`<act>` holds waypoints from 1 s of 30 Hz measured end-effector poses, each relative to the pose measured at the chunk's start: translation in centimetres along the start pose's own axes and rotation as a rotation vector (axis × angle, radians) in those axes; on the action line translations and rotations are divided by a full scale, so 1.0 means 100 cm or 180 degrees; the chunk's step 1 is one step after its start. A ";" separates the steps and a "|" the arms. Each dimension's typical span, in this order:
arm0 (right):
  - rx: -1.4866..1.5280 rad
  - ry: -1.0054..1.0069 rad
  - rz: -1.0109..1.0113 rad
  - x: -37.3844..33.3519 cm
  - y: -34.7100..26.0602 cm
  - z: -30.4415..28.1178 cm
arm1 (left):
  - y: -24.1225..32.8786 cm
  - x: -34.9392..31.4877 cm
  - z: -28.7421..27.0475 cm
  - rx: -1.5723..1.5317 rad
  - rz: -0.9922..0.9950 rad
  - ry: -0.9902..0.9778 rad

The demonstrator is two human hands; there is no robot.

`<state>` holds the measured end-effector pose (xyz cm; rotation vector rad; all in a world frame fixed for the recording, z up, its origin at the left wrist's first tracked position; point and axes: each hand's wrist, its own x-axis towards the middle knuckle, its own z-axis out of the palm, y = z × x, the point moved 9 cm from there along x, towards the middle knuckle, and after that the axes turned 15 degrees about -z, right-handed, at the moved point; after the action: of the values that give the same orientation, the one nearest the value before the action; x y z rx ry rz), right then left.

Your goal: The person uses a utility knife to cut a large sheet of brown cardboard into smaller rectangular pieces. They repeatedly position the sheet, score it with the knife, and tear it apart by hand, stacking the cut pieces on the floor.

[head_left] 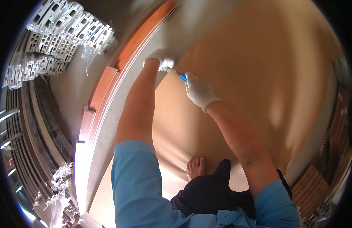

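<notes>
My right hand [200,91], in a white glove, is closed round a small blue-handled utility knife [182,76]. The knife's thin, pale front end points left, toward my other hand. My left hand [160,60], also gloved in white, is at the left edge of a large brown cardboard-like sheet [237,83]. Its fingers are curled in close to the knife's tip, and whatever they grip is hidden. The sheet spreads under both forearms and below my bare foot [195,167].
Left of the sheet lie long reddish-brown panels [101,89] with stepped ends. Stacked white hollow profiles [71,22], partly wrapped in plastic film, stand at the far left. Dark long strips [29,125] lie nearer on that side. Brown boards [311,186] are stacked at the right.
</notes>
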<state>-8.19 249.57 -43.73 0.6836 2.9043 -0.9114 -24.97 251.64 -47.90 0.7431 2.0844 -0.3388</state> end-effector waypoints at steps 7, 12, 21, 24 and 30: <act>-0.0337 -0.0558 0.0195 0.023 -0.009 0.005 | 0.007 0.014 0.000 0.0130 0.0436 0.0363; -0.0751 -0.0955 0.0104 0.013 -0.006 0.005 | -0.002 0.016 0.003 -0.0128 0.0214 0.0320; -0.0380 -0.0980 0.0641 -0.201 0.067 -0.006 | 0.003 0.028 0.011 0.0431 0.0708 0.0388; -0.0630 -0.1080 0.0676 -0.271 0.085 -0.021 | -0.013 0.036 0.011 -0.0474 0.0434 0.0265; -0.0592 -0.1183 0.0871 -0.333 0.096 -0.033 | 0.037 -0.003 -0.004 0.1628 0.0670 0.1816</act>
<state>26.27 245.04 -41.24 0.7756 2.4542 -0.6463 -22.79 254.64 -47.29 1.4931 2.4383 -0.6074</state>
